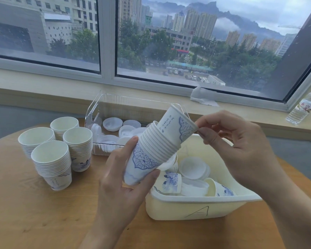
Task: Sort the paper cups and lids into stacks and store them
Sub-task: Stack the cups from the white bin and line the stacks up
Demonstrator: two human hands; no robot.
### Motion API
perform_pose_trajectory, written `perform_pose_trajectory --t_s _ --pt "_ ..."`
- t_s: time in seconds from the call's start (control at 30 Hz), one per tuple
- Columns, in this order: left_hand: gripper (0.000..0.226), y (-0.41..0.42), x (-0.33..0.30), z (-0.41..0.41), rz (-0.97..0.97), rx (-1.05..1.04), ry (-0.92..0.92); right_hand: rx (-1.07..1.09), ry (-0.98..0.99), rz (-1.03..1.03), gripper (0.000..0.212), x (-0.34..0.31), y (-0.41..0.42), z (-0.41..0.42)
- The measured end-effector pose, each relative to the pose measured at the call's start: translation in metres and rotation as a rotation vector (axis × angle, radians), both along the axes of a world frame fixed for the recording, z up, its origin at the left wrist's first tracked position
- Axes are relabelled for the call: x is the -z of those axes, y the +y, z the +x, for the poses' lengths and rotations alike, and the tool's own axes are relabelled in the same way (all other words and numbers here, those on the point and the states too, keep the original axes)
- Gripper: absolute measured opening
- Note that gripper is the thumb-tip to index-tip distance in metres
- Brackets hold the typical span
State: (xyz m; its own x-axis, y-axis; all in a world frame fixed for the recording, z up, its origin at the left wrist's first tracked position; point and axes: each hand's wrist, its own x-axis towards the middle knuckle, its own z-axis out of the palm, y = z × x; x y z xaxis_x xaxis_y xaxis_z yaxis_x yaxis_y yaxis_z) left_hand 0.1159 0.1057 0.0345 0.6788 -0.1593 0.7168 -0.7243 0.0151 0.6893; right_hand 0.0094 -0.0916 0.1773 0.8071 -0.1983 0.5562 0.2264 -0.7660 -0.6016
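My left hand (122, 178) grips the bottom of a tilted stack of white paper cups with blue patterns (147, 155), held above the table. My right hand (235, 146) pinches the rim of a single cup (176, 123) that sits partly inside the top of that stack. Several upright cup stacks (61, 150) stand on the left of the table. A cream bin marked "A" (196, 207) below my hands holds loose cups (169, 182) and white lids (192, 168). A clear plastic bin (95, 112) behind holds several white lids (112, 124).
The round wooden table (25, 212) carries everything. Behind it runs a window sill with a crumpled tissue (203, 97) and, at the far right, a plastic water bottle (303, 106) leaning against the frame.
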Motion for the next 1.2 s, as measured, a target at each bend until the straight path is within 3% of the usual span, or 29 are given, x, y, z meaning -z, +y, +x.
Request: perform_pose_trajectory --t_s 0.27,0.43,0.53,0.93,1.03,1.2 --pt "0.073 0.001 -0.002 0.0 -0.005 -0.01 0.004 -0.028 0.082 -0.02 0.012 0.003 0.014 0.009" --pt "0.072 0.001 -0.002 0.0 0.002 -0.018 -0.002 -0.086 0.196 0.128 0.041 0.001 0.02 0.024" --pt "0.072 0.0 -0.002 0.001 0.0 -0.02 0.007 -0.127 0.247 0.14 0.045 0.005 0.025 0.031" --pt "0.074 0.002 0.003 0.005 0.026 -0.092 0.049 -0.184 0.218 0.167 0.044 0.016 0.023 0.037" --pt "0.072 0.003 0.006 0.006 0.028 -0.15 0.116 -0.162 0.176 0.197 0.035 0.017 0.01 0.033" --pt "0.055 0.003 0.005 0.008 -0.065 -0.096 0.183 0.009 0.318 -0.047 0.021 0.036 -0.023 0.025"
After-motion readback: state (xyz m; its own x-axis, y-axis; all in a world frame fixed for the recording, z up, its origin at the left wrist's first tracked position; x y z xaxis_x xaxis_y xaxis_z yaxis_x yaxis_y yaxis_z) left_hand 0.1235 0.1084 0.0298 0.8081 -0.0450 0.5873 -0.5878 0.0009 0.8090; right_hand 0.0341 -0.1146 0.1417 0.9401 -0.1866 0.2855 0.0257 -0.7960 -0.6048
